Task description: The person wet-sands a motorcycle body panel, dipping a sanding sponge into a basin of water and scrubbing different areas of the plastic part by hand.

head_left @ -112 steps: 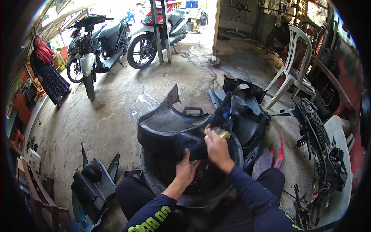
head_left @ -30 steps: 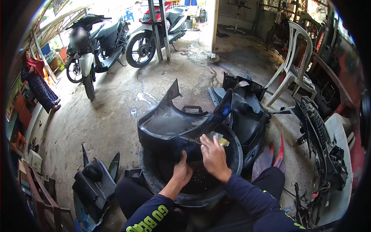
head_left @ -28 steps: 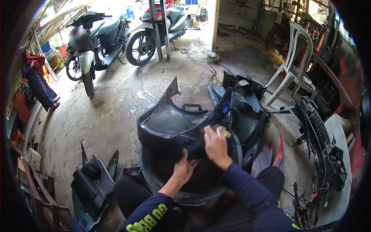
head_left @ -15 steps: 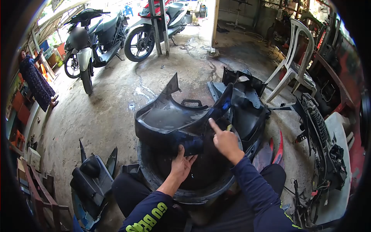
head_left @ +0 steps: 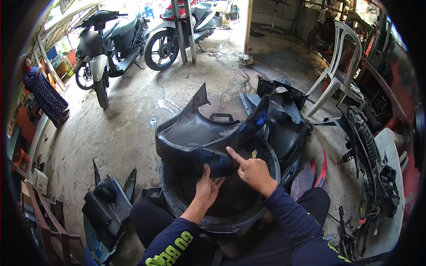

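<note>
The black scooter body panel (head_left: 188,155) sits tilted over the left and far part of the round black tub (head_left: 222,226). The left hand (head_left: 206,190) grasps its lower edge, thumb on the outer face, fingers beneath — firm support there matters, lest the panel rock. The right hand (head_left: 256,175) points its index finger at the face, other fingers curled; whether they grip the yellowish scrap (head_left: 254,154) I cannot tell. Light, even fingertip pressure would suit the curve.
</note>
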{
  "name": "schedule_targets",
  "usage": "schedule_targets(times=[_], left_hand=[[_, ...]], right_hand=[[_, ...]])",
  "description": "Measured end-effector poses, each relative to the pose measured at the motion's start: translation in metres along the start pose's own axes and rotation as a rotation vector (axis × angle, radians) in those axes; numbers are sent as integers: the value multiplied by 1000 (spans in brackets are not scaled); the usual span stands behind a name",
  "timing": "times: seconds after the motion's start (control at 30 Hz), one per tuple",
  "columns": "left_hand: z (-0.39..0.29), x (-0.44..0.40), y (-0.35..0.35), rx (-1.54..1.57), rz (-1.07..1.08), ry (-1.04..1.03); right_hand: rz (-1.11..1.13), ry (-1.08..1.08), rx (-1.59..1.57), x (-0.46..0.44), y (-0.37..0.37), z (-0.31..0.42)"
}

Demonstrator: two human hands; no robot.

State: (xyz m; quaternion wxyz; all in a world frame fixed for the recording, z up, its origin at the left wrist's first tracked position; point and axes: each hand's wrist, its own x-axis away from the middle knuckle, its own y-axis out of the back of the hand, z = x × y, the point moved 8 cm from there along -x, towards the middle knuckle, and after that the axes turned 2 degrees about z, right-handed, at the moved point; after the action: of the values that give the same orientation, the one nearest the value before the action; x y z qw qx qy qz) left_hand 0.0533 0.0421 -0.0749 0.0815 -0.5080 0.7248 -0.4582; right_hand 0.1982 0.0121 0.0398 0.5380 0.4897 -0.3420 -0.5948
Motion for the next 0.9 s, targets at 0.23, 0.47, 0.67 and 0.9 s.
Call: schedule_targets(times=[0.23,0.47,0.67,0.9], left_hand=[[0,0,1,-2,-10,3],[1,1,2,-5,-9,4],[3,2,4,22,-43,19],[7,1,4,43,-20,51]], right_hand=[[-33,-82,-2,-9,-14,-21],[-39,-67,-12,-4,-14,-13],[-61,-55,-56,-2,1,-7],[199,-366,181,23,-125,-98]])
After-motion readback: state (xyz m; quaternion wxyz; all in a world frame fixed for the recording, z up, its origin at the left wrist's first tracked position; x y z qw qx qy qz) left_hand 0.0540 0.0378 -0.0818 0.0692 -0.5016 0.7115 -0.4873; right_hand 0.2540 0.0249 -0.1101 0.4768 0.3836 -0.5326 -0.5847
